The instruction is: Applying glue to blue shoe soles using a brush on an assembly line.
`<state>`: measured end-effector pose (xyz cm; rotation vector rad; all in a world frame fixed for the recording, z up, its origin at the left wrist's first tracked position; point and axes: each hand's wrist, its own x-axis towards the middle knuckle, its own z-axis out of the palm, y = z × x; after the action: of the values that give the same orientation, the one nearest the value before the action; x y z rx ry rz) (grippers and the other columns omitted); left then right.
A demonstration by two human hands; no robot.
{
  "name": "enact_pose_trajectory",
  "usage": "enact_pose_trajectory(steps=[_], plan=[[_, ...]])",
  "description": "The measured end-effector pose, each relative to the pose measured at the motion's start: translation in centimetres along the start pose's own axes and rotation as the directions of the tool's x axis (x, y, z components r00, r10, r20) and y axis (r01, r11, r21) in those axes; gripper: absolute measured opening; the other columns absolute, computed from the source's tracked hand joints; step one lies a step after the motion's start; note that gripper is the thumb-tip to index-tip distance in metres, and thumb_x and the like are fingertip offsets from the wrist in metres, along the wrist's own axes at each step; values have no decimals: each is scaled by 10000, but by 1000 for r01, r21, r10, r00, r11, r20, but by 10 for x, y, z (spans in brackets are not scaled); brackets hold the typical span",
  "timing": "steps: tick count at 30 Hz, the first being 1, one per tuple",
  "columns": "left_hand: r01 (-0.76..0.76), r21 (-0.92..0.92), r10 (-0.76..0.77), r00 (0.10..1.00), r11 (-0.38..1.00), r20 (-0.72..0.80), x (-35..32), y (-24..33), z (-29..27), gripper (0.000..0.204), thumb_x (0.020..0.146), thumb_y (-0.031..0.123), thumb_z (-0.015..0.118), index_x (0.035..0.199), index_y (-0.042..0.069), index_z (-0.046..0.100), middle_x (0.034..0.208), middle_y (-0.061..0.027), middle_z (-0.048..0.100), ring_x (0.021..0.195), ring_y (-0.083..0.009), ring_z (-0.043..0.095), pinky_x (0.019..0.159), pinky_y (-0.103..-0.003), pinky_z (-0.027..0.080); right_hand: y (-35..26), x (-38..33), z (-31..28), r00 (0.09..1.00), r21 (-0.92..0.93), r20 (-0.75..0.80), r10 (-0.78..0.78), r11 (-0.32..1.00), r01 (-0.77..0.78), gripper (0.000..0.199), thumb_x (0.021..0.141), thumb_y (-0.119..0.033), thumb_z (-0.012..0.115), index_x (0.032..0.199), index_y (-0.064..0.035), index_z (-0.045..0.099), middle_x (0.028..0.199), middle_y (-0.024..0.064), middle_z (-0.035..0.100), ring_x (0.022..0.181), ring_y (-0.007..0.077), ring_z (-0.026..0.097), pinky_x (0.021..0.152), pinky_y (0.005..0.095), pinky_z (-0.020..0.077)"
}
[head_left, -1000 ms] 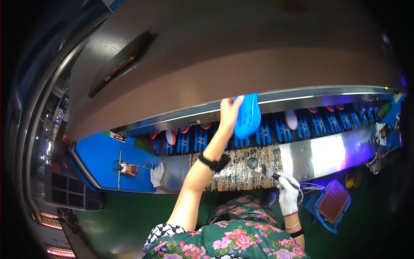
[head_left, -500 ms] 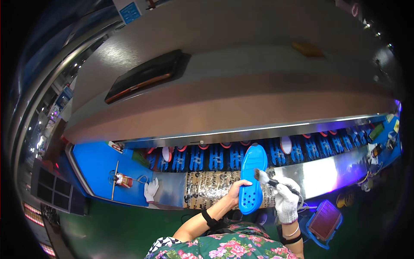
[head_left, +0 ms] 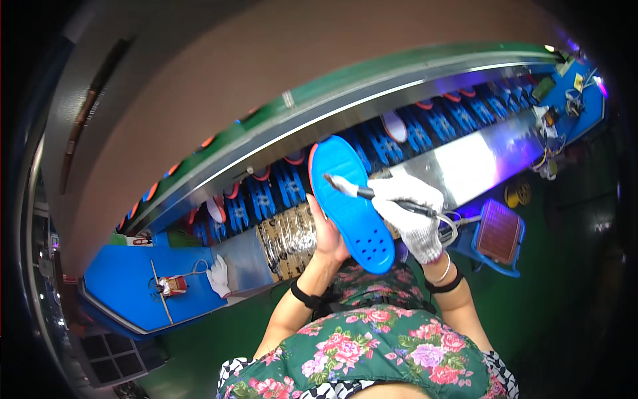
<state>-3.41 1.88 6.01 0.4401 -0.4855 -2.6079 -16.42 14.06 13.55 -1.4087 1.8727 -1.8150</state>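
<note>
A blue shoe sole [head_left: 362, 216] with a reddish rim along its upper left edge is tilted in front of me. Its lower end has a cluster of small holes. My left hand [head_left: 327, 233], bare, grips it from the left and underneath; some fingers are hidden behind it. White knitted glove on, my right hand [head_left: 411, 209] closes around a black-handled brush [head_left: 344, 185]. The bristles lie over the upper part of the sole's face, and I cannot tell whether they touch. A pale cord or tube loops beside the right wrist.
Behind the sole runs a conveyor with blue racks [head_left: 262, 197], some carrying red-edged shoe parts and a white-faced sole [head_left: 394, 126]. A metal ledge [head_left: 458, 159] fronts it. A white glove [head_left: 218, 276] lies by the blue side table [head_left: 119, 279]. At right stands a stool [head_left: 500, 233].
The brush has moved from the sole's right edge across its upper face. The sole is held closer and leans more to the left. My view has turned and shifted downward.
</note>
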Motion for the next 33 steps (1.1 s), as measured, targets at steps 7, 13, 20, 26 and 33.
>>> enact_pose_trajectory(steps=[7, 13, 20, 26, 33], plan=[[-84, 147, 90, 995, 986, -35, -9, -10, 8, 924, 947, 804, 258, 1576, 129, 311, 1546, -106, 443, 1396, -324, 442, 1183, -484, 336, 0, 10, 14, 981, -51, -90, -174, 984, 170, 230, 785, 10, 752, 1014, -6, 760, 1034, 133, 752, 912, 259, 709, 805, 358, 557], [-84, 352, 138, 982, 932, -132, -18, -21, 5, 980, 922, 840, 201, 1561, 107, 317, 1502, -111, 480, 1358, -283, 484, 1151, -457, 386, 9, -26, 23, 945, -286, 246, -215, 916, 282, 417, 843, -93, 704, 1254, -35, 677, 1270, 147, 675, 1202, 332, 626, 1040, 454, 470], [-86, 304, 117, 989, 949, -88, -16, -15, -11, 995, 896, 866, 251, 1573, 137, 291, 1529, -116, 449, 1376, -317, 464, 1165, -495, 369, 14, -17, 27, 977, 59, -22, -211, 975, 212, 388, 836, -72, 703, 1222, -36, 694, 1223, 141, 697, 1164, 341, 648, 1003, 458, 498], [26, 271, 1, 995, 962, -97, -13, 2, -32, 1059, 859, 901, 251, 1567, 114, 271, 1460, -134, 510, 1311, -303, 530, 1113, -480, 435, -10, -10, 33, 935, -69, 221, -276, 952, 298, 390, 789, -43, 741, 1178, -74, 726, 1143, 119, 726, 1044, 329, 679, 896, 431, 535], [58, 210, -42, 996, 976, -79, -5, 9, -26, 1073, 831, 921, 279, 1549, 125, 323, 1413, -114, 544, 1255, -277, 569, 1054, -477, 494, -1, -10, 32, 935, -208, 167, -313, 916, 344, 370, 785, -39, 740, 1152, -84, 745, 1143, 118, 730, 1009, 327, 686, 888, 427, 538]])
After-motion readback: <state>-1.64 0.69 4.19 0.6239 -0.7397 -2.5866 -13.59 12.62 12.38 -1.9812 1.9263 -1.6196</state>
